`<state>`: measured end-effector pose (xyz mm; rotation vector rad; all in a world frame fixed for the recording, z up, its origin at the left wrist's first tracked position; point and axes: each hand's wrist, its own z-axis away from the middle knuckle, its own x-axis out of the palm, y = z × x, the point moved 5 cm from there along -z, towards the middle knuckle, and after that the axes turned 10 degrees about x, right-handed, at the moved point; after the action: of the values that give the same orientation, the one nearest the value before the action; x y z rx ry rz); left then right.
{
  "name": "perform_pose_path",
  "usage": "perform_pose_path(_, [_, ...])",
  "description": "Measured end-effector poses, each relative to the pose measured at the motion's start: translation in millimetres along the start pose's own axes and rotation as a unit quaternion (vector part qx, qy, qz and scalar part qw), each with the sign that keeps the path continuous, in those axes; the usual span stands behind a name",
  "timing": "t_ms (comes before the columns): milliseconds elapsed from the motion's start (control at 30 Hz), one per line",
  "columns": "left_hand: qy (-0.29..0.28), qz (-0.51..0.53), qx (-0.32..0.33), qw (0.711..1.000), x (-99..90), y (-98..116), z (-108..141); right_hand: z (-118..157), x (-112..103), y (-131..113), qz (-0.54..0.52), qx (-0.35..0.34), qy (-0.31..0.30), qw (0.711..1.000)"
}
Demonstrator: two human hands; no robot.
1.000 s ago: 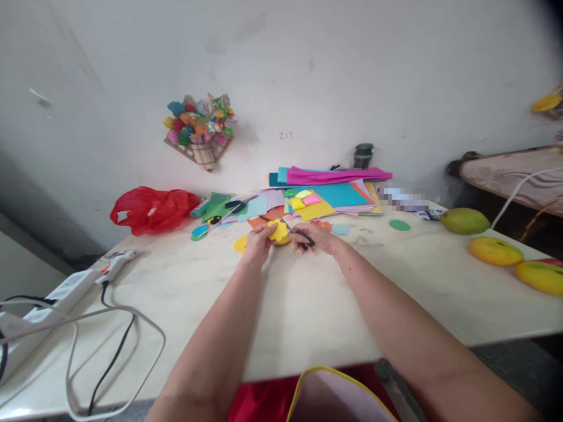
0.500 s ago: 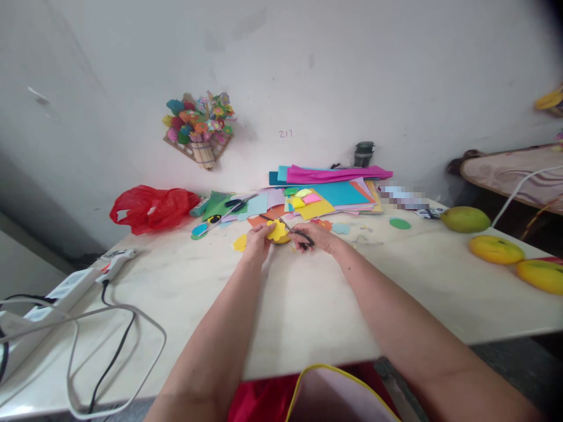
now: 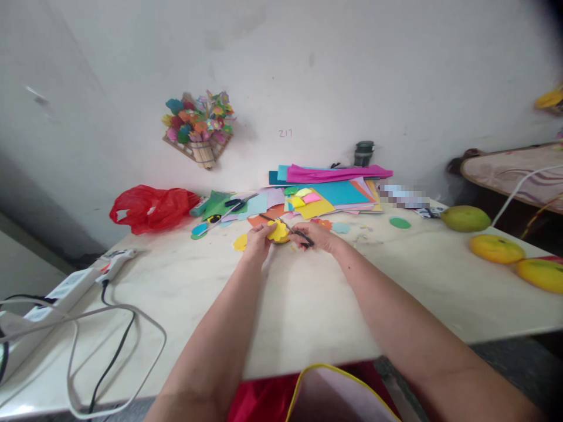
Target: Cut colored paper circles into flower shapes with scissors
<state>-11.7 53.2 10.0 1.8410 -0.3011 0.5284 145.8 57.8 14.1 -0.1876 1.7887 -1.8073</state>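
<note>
My left hand (image 3: 259, 240) pinches a yellow paper flower (image 3: 278, 232) with a scalloped edge, near the middle of the table. My right hand (image 3: 315, 235) is closed around the handles of black scissors (image 3: 303, 237), whose blades lie at the flower's right and far edge. Under the flower a further yellow piece shows in part. Just left of my left hand lies another yellow paper cutout (image 3: 240, 242). Beyond my right hand are an orange paper flower (image 3: 324, 224) and a light blue paper cutout (image 3: 341, 228).
Coloured paper sheets (image 3: 347, 194) are stacked by the wall. A second pair of scissors (image 3: 237, 204) and a red plastic bag (image 3: 152, 208) lie to the left. A power strip (image 3: 65, 290) with loose cables takes the left edge; mangoes (image 3: 496, 249) sit on the right.
The scissor handles in my right hand have come closer together. The left hand and the yellow flower stay almost in place.
</note>
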Motion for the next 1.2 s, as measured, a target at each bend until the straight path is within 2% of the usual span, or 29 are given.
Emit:
perform_pose_path(500, [0.005,0.006,0.005,1.0,0.6,1.7,0.9,3.9,3.2,-6.9,-0.042,0.015,0.005,0.999])
perform_pose_path(800, [0.018,0.005,0.0,1.0,-0.1,1.5,-0.1,-1.9,2.6,-2.6,-0.068,-0.006,-0.006,0.998])
perform_pose_path(1033, [0.017,0.007,0.003,1.0,-1.3,0.5,-1.4,1.1,3.6,-6.2,-0.067,0.01,-0.002,0.998])
perform_pose_path(1200, [0.017,0.003,-0.001,1.0,-3.6,1.1,-1.8,3.4,-0.4,-5.1,-0.013,0.008,-0.003,1.0])
